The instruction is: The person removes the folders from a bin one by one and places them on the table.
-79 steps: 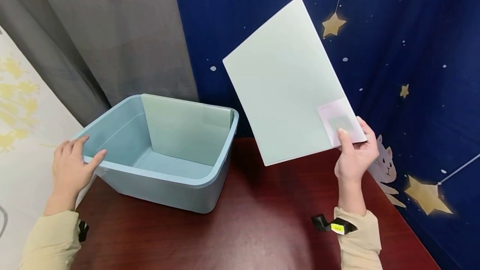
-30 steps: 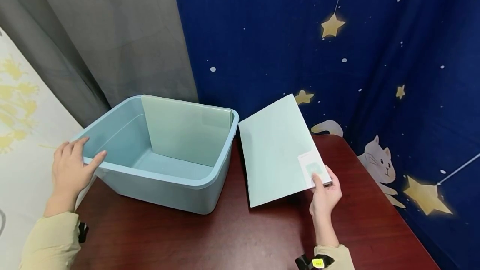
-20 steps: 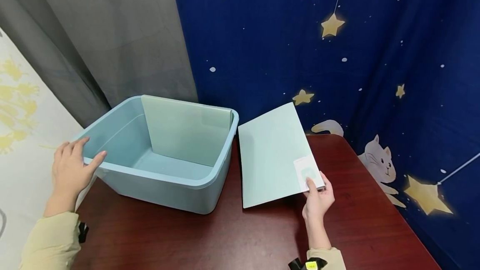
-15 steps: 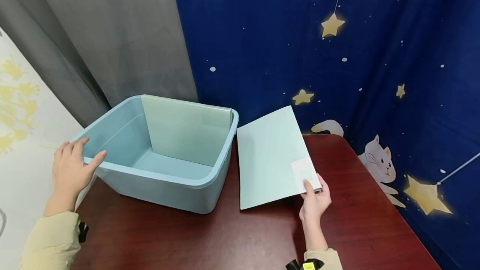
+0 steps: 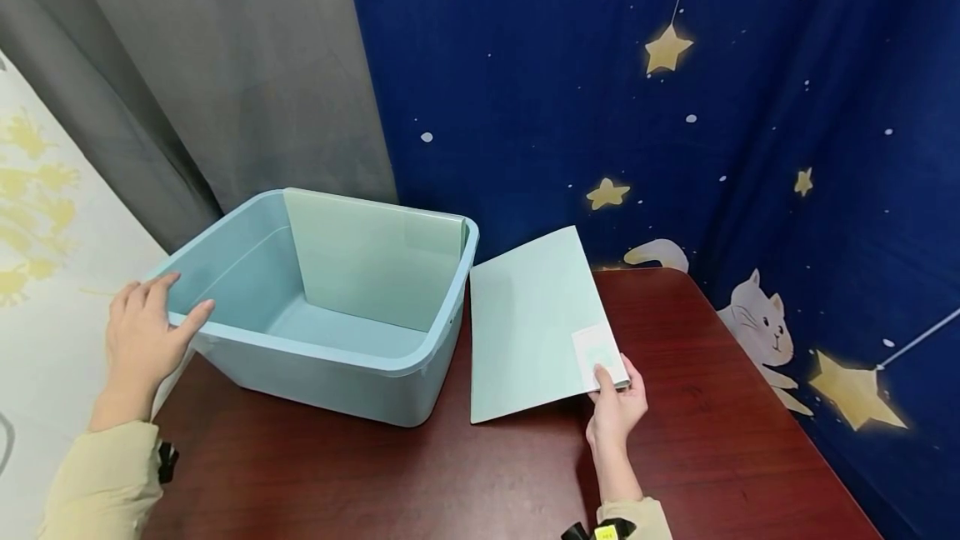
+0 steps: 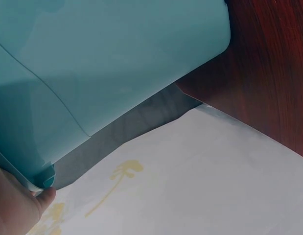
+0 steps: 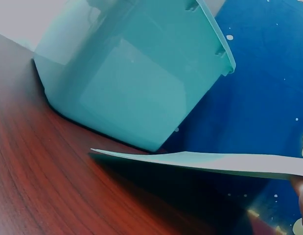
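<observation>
A pale green file folder (image 5: 536,323) with a white label slants over the table, right of the tub. My right hand (image 5: 617,411) pinches its near right corner, thumb on the label and fingers beneath. Seen from the right wrist, the folder (image 7: 215,161) is edge-on, its far edge low near the tabletop and the held end raised. A blue plastic tub (image 5: 315,365) stands at left, with another green folder (image 5: 375,261) upright against its back wall. My left hand (image 5: 142,332) holds the tub's near left rim corner; in the left wrist view, that hand (image 6: 16,203) shows only partly.
A dark red wooden table (image 5: 480,482) carries the tub. Behind it hang a grey curtain (image 5: 240,65) and a blue star-print curtain (image 5: 525,107). A white sheet with yellow prints (image 5: 45,357) lies at the left.
My right hand has lowered the folder from upright in the air to a slant just above the table, drawing it leftward toward the tub. The left hand and tub have stayed put.
</observation>
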The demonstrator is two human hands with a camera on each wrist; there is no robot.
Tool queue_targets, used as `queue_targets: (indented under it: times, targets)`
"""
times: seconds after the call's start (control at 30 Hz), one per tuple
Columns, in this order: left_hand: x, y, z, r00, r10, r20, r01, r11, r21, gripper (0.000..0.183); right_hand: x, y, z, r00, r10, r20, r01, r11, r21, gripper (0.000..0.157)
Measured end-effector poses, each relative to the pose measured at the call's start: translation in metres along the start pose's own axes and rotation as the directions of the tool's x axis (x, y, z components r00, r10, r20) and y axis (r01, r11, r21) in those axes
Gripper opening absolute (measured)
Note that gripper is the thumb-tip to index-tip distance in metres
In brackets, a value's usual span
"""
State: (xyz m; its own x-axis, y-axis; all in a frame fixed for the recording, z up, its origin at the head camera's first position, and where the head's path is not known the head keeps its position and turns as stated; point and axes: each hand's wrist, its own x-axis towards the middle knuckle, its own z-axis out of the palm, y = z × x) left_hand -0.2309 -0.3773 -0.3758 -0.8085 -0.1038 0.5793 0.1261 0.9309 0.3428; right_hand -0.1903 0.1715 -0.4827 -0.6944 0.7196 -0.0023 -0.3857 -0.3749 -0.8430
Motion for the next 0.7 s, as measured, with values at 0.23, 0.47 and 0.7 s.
queue_targets:
  times: [0.23, 0.47, 0.7]
  targets:
    - [0.000, -0.002, 0.002, 1.000, 0.008, -0.014, -0.008, 1.000, -0.006, 0.068, 0.003, 0.013, -0.006, 0.997, -0.038, 0.062, 0.041, 0.998, -0.044, 0.044]
    - [0.000, -0.002, 0.001, 1.000, 0.003, -0.006, -0.004, 1.000, -0.005, 0.068, 0.009, 0.022, -0.014, 0.993, -0.060, 0.099, 0.075, 0.984, -0.161, 0.048]
    - [0.000, 0.001, 0.000, 1.000, 0.008, -0.012, -0.008, 1.000, 0.000, 0.067, 0.008, 0.015, -0.012, 0.991, -0.100, 0.095, 0.126, 0.934, -0.335, 0.043]
